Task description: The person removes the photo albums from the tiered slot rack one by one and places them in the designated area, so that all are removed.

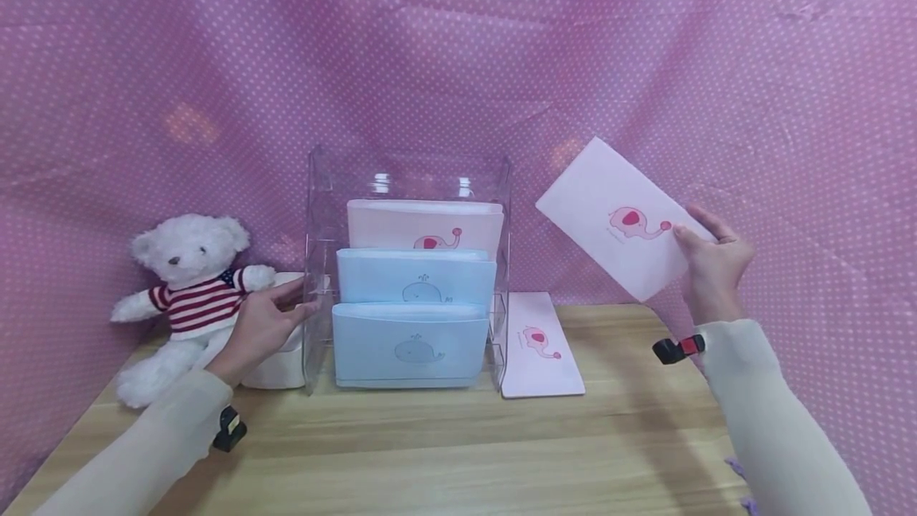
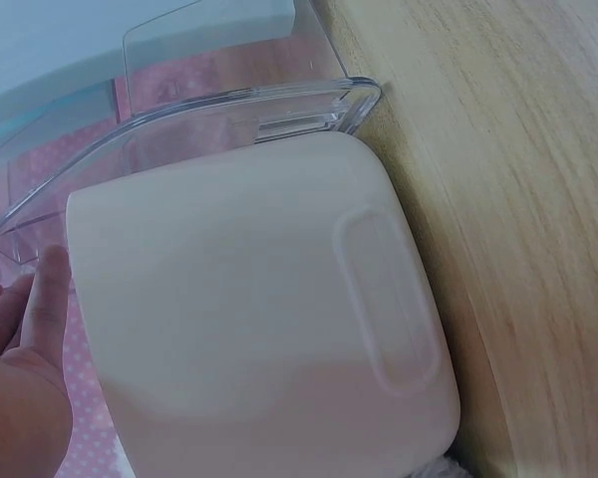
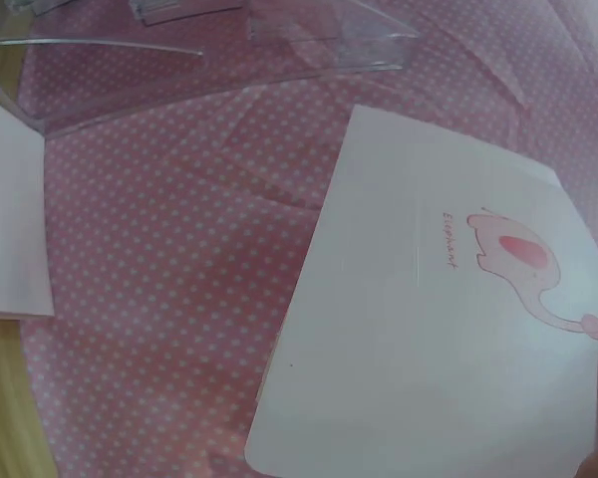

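My right hand (image 1: 716, 265) pinches a pale pink notebook (image 1: 598, 213) with a pink elephant on its cover, raised and tilted above the table's right side. In the right wrist view, the word "Elephant" shows on this notebook (image 3: 419, 299). My left hand (image 1: 261, 329) holds the left wall of a clear plastic rack (image 1: 310, 261), its fingertips partly hidden. One pink notebook (image 1: 423, 225) stands at the rack's back. Two light blue whale notebooks (image 1: 411, 277) stand in front of it, in separate tiers.
Another pink elephant notebook (image 1: 537, 349), or a stack, lies against the rack's right side. A cream container (image 2: 249, 289) stands left of the rack, beside a white teddy bear (image 1: 189, 285) in a striped shirt. Pink dotted cloth (image 1: 458, 62) hangs behind the wooden table (image 1: 430, 452).
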A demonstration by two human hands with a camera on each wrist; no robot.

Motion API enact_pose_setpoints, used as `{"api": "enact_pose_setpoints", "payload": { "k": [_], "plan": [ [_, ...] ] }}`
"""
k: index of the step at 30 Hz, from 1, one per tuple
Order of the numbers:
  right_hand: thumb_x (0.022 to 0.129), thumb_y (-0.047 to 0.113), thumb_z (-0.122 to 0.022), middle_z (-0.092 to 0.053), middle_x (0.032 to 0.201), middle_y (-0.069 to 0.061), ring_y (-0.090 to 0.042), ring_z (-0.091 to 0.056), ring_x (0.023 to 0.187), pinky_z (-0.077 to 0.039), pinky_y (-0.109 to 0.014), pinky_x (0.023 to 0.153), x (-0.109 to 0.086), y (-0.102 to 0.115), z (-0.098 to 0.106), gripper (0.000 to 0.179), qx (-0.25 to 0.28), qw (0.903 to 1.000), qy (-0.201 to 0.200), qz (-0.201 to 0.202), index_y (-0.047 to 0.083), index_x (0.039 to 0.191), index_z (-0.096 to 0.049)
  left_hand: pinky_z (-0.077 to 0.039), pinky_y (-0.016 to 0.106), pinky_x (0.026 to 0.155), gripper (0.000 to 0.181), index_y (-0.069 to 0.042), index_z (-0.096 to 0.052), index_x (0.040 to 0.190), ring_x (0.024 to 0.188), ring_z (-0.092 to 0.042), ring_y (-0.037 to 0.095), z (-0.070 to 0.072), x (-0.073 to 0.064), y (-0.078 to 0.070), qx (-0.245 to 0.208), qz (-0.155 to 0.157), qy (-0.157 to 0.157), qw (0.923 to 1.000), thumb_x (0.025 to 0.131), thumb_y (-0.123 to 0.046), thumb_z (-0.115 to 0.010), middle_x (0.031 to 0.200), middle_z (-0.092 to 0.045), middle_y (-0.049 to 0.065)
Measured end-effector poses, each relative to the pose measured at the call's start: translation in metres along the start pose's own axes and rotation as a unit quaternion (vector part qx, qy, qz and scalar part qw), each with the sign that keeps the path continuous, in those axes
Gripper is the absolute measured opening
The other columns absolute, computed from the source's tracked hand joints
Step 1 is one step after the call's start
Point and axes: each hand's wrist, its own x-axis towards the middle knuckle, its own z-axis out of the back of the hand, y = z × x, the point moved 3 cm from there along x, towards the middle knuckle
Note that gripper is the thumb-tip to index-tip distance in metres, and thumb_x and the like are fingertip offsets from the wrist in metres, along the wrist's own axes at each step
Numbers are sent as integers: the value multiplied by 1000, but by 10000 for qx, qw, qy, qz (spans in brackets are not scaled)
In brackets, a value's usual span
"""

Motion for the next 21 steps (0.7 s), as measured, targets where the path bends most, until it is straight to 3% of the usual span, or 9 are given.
{"api": "enact_pose_setpoints", "payload": {
  "k": [5, 10, 17, 21],
  "plan": [
    [82, -1, -81, -70, 117, 3, -13, -68, 102, -61, -16, 64, 0, -13, 9, 45, -212, 9995, -177, -129, 16, 123, -74, -55, 54, 102, 61, -6, -48, 150, 124, -64, 43, 0, 0, -1, -17, 51, 31, 10000, 97, -29, -70, 138, -63, 23],
    [83, 2, -81, -68, 127, 2, -15, -67, 108, -61, -17, 63, -2, -27, 20, 45, -392, 9982, -326, -330, 18, 125, -74, -54, 54, 103, 62, -7, -47, 150, 125, -63, 43, 0, 2, -2, -44, 92, 92, 9999, 97, -31, -69, 139, -62, 22],
    [84, 15, -82, -58, 144, 1, -26, -60, 130, -65, -32, 66, -3, -51, 28, 47, -106, 9966, 95, -814, 27, 129, -71, -54, 54, 103, 62, -6, -48, 149, 124, -64, 42, 0, 2, 0, 28, 81, 16, 10000, 97, -30, -70, 138, -63, 22],
    [87, 4, -78, -62, 136, -1, -24, -64, 122, -64, -28, 66, 1, -62, 32, 43, -3, 9966, -224, -791, 21, 126, -73, -53, 55, 104, 63, -6, -47, 150, 126, -62, 43, 0, 1, 0, 2, 135, 42, 9999, 97, -32, -70, 140, -62, 22]
  ]
}}
